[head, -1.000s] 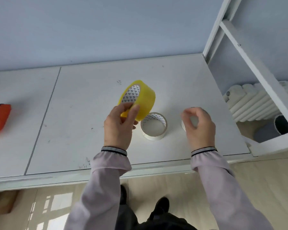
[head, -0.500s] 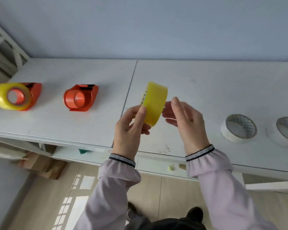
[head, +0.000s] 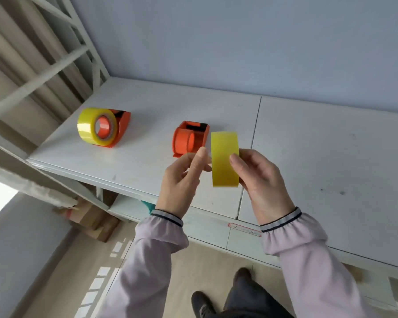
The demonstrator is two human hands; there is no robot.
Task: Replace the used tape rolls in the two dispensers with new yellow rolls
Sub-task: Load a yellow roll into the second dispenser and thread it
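Observation:
A new yellow tape roll [head: 224, 159] is held edge-on above the white table's front part. My left hand [head: 182, 180] pinches its left side and my right hand [head: 260, 180] grips its right side, thumb on the outer face. Just behind the roll an empty orange dispenser [head: 190, 138] lies on the table with its bare hub showing. Farther left a second orange dispenser [head: 122, 127] carries a full yellow roll [head: 90, 127].
The white table [head: 331, 157] has a seam [head: 255, 134] running front to back just right of the empty dispenser. A white metal frame [head: 39, 72] rises at the left end. Cardboard boxes [head: 90, 223] sit under the table. A blue wall backs the table.
My right hand left the white roll and joined my left on the yellow roll. The view swung left: the white used rolls dropped out of sight and both dispensers came in.

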